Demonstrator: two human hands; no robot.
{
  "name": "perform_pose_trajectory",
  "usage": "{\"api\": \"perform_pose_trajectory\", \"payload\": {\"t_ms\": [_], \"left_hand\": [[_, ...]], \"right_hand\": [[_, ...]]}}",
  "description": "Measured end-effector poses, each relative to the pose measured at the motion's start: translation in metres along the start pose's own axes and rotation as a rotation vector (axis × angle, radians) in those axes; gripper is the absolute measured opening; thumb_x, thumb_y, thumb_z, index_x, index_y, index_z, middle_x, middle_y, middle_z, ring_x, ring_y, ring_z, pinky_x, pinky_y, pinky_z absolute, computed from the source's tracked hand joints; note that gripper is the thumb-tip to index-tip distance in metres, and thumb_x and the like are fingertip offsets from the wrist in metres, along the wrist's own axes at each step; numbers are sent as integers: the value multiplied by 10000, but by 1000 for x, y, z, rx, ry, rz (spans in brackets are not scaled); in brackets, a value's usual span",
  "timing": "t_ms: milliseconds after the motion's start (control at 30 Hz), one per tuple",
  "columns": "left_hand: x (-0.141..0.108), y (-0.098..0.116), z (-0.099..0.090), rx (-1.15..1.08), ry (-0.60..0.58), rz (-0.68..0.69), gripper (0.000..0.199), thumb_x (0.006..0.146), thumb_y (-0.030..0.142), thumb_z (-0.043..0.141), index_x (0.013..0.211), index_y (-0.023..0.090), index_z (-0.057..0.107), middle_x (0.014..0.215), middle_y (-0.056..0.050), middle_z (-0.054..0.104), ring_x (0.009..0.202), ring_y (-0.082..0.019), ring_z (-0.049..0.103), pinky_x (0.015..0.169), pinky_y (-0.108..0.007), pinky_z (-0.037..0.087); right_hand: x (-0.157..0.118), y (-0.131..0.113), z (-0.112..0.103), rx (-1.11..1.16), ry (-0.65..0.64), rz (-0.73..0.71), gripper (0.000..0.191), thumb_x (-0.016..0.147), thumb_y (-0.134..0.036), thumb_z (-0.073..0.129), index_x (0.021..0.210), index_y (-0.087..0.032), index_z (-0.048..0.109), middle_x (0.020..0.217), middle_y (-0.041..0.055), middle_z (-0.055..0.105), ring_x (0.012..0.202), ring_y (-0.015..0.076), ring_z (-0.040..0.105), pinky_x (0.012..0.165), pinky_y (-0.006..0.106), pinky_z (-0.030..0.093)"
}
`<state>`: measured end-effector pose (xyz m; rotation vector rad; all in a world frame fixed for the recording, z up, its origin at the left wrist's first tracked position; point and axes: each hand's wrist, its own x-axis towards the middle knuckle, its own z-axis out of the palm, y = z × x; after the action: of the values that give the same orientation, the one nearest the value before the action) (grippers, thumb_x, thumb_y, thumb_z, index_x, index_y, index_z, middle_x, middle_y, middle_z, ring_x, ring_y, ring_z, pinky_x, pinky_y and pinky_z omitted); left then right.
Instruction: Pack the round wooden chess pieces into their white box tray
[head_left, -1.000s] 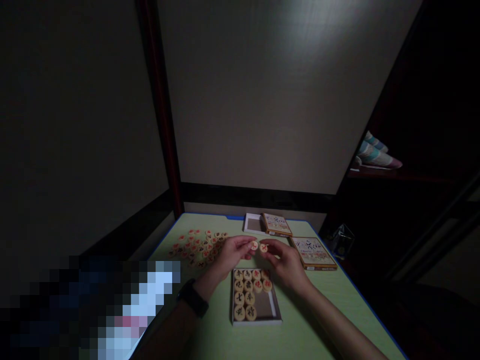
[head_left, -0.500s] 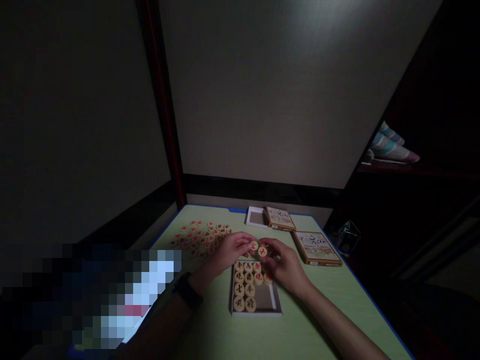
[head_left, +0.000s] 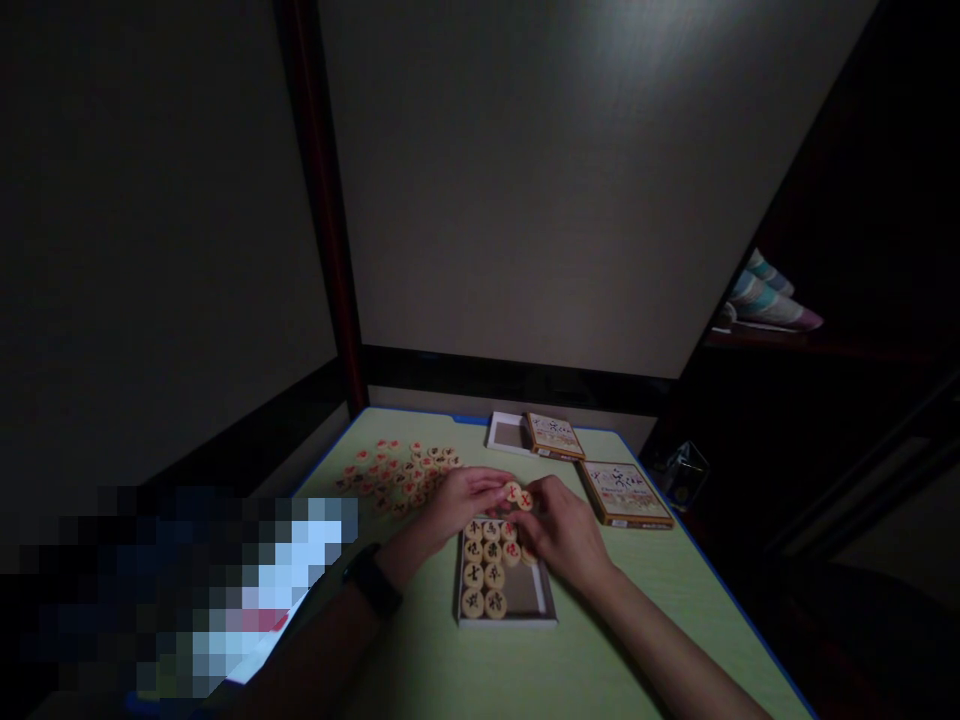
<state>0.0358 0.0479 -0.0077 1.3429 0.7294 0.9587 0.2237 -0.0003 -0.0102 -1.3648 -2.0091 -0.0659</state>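
Observation:
Just beyond the open box tray (head_left: 529, 590), my two hands meet. My left hand (head_left: 466, 500) is closed, pinching a round Chinese chess piece (head_left: 513, 491) with a red character. A second red-marked Chinese chess piece (head_left: 526, 500) sits against it, pinched by my right hand (head_left: 564, 525). In the tray, several black-marked pieces (head_left: 483, 575) fill two columns on the left, and red-marked ones (head_left: 511, 552) lie at its far right, partly covered by my right hand. The tray's near right part shows its brown bottom.
Loose chess pieces (head_left: 405, 470) lie scattered at the far left of the green table (head_left: 600, 660). At the back is a white tray (head_left: 507, 434) with a printed box lid (head_left: 555, 436) beside it. Another printed lid (head_left: 628, 494) lies to the right. A blurred bright patch (head_left: 277, 590) is at the left.
My right hand has shifted slightly inward, covering more of the red pieces in the tray. The two held pieces are now closer together and overlap. The whole view has shifted slightly left.

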Motion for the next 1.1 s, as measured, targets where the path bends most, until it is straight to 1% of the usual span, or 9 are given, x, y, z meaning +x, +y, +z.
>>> {"api": "perform_pose_trajectory", "payload": {"t_ms": [133,267,400,600,700,767,867,967,1100], "left_hand": [[1,-3,1,-11,-15,-1,491,626,427,861,975,101,746,961,-134,755,876,-227,700,810,-338,547],[1,-5,2,-39,-42,-4,507,596,460,871,939,104,755,946,-127,758,870,-224,698,832,-347,544],[-1,-2,5,-49,-49,-14,483,585,448,880,910,111,761,925,-113,759,854,-208,693,837,-328,533],[-4,1,8,-105,-100,-53,511,579,436,887,957,124,742,936,-103,756,862,-200,696,840,-319,526],[-3,1,6,-79,-98,-36,506,581,430,887,946,117,732,918,-109,753,850,-204,697,821,-324,533],[-2,2,4,-36,-75,-16,494,571,425,890,914,109,731,899,-112,752,844,-209,697,809,-326,537],[1,2,0,22,-58,-19,485,531,408,906,867,104,734,856,-106,752,809,-208,696,788,-326,538],[2,2,-2,65,-76,-40,478,516,388,910,861,102,743,826,-103,751,776,-203,693,779,-325,535],[2,3,-2,81,-72,-50,478,520,417,902,848,103,752,820,-103,755,760,-203,688,754,-316,532]], "right_hand": [[-2,-2,0,-16,11,28,245,868,-422,642,889,-191,564,733,21,641,622,178,605,573,267,425],[-2,-4,1,-5,18,4,247,890,-429,610,868,-190,552,688,13,638,564,163,587,532,253,395],[-4,-5,2,-13,47,-43,283,919,-467,561,863,-190,552,680,17,646,555,159,592,532,248,400],[-7,-5,6,-51,112,-63,322,929,-499,534,869,-185,570,677,19,643,552,163,602,518,253,407],[-6,-8,2,-22,108,-86,272,920,-455,565,903,-185,583,733,30,652,614,175,630,549,262,452],[-4,-11,-4,12,80,-123,241,914,-392,585,1021,-176,597,877,69,671,733,192,660,622,278,505],[-1,-13,-14,54,-1,-225,313,920,-282,563,1219,-190,569,1126,125,635,947,217,654,775,317,550],[1,-12,-17,112,-56,-298,290,941,-217,507,1218,-214,592,1108,115,639,974,212,645,814,323,562],[1,-11,-15,154,-50,-290,267,950,-202,486,1187,-204,609,1046,111,651,936,206,653,807,322,574]]}}
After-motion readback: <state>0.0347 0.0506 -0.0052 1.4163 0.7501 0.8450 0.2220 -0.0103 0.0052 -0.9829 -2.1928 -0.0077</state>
